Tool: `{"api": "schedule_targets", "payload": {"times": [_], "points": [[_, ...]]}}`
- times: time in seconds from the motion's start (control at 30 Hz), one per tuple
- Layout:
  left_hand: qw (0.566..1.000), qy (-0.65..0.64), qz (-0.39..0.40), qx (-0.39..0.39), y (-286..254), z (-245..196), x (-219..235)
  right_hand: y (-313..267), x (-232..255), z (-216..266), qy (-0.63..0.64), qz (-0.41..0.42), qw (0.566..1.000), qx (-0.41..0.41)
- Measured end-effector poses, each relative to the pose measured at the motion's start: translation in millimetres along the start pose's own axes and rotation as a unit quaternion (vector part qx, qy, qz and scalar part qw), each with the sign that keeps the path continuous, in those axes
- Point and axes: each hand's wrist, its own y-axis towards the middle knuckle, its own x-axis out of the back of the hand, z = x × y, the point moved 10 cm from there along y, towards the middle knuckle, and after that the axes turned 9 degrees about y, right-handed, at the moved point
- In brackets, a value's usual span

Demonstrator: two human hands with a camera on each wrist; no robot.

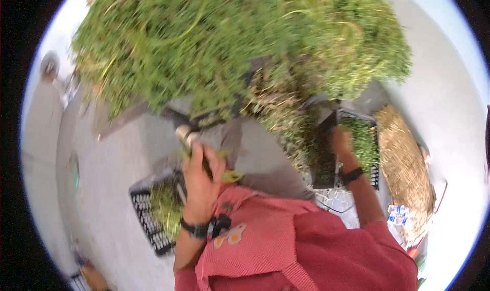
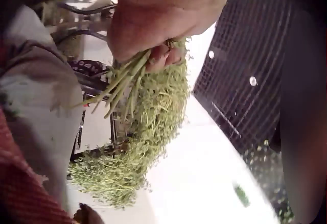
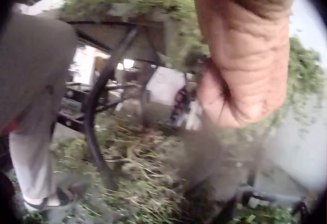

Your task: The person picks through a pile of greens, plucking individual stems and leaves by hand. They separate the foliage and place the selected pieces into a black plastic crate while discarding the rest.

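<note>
In the left wrist view, my left hand (image 2: 163, 20) grips a small bunch of green stems (image 2: 130, 81), their bare ends sticking out past the curled fingers. The head view has the left hand (image 1: 201, 173) low before the body, near the lap. My right hand (image 1: 343, 143), blurred, is over the near side of a black crate with leafy greens (image 1: 363, 150). Its fingers look bent in the right wrist view, with a grey-brown blur (image 3: 209, 155) below; I cannot tell whether they hold anything. A large heap of fine-leaved greens (image 1: 204, 41) lies ahead of both hands.
A second black crate (image 1: 145, 217) with greens stands at lower left. Between the legs and the right crate lies a pile of loose, partly browned greens (image 1: 286, 122). A long straw-coloured bundle (image 1: 403, 158) lies at the right. Dark curved metal legs (image 3: 97, 101) stand beneath the heap.
</note>
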Motion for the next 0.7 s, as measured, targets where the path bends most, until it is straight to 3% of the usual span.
{"api": "schedule_targets", "payload": {"times": [0.03, 0.07, 0.1, 0.13, 0.17, 0.2, 0.3, 0.4, 0.5, 0.53, 0.6, 0.67, 0.7], "points": [[0.996, -0.081, 0.015, 0.02, 3, 0, 10, -46, 43, -44, 0.39, -0.185, 0.892, 0.132], [0.997, -0.077, -0.01, 0.005, 5, -6, 22, -31, 19, -97, 0.432, -0.049, 0.899, -0.049], [0.99, -0.138, -0.025, 0.025, 8, -1, 25, -58, 53, -79, 0.718, -0.002, 0.647, -0.259], [0.978, -0.199, -0.035, 0.049, 8, 6, 25, -38, 24, -132, 0.544, 0.036, 0.838, -0.001], [0.978, -0.198, -0.046, 0.04, 7, 5, 29, -26, -5, -181, 0.29, 0.018, 0.957, -0.005], [0.984, -0.171, -0.04, 0.043, 6, 5, 29, -59, 38, -158, 0.583, -0.035, 0.748, -0.314], [0.984, -0.169, -0.016, 0.056, 5, 9, 26, -55, 22, -161, 0.625, -0.039, 0.725, -0.287], [0.98, -0.186, 0.011, 0.069, 3, 9, 18, -51, 12, -92, 0.731, 0.051, 0.654, -0.19], [0.976, -0.201, 0.05, 0.066, 3, 9, 20, -53, 12, -14, 0.751, 0.104, 0.634, -0.151], [0.976, -0.202, 0.048, 0.064, 2, 7, 18, -51, 8, 7, 0.731, 0.134, 0.655, -0.141], [0.987, -0.131, -0.058, 0.073, -2, 8, 30, -50, 7, 43, 0.709, 0.164, 0.674, -0.126], [0.989, -0.134, -0.031, 0.059, -3, 11, 38, -55, 20, 84, 0.652, 0.193, 0.731, -0.046], [0.99, -0.136, -0.001, 0.049, -2, 10, 39, -62, 27, 95, 0.653, 0.19, 0.732, -0.044]]}}
